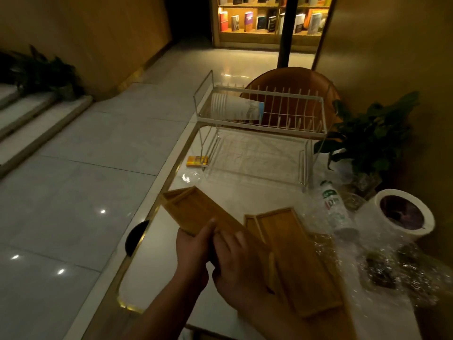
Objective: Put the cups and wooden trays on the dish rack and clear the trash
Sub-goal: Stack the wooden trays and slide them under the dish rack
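Observation:
Both hands hold a stack of wooden trays (pixel 196 212) above the white table (pixel 152 266). My left hand (pixel 193 253) grips its near end, thumb on top. My right hand (pixel 235 263) grips the same end from the right side. Another pair of wooden trays (pixel 294 253) lies on the table just right of my hands. A white two-tier dish rack (pixel 259 128) stands at the far end, with a stack of paper cups (pixel 235 109) lying on its side in the upper tier. The lower tier holds nothing.
Crumpled clear plastic wrap (pixel 397 271), a plastic bottle (pixel 335 207) and a white paper roll (pixel 402 214) crowd the right side. A small yellow box (pixel 196 161) and a clear lid (pixel 191 176) lie by the rack. A chair (pixel 294 79) and plant (pixel 372 136) stand beyond.

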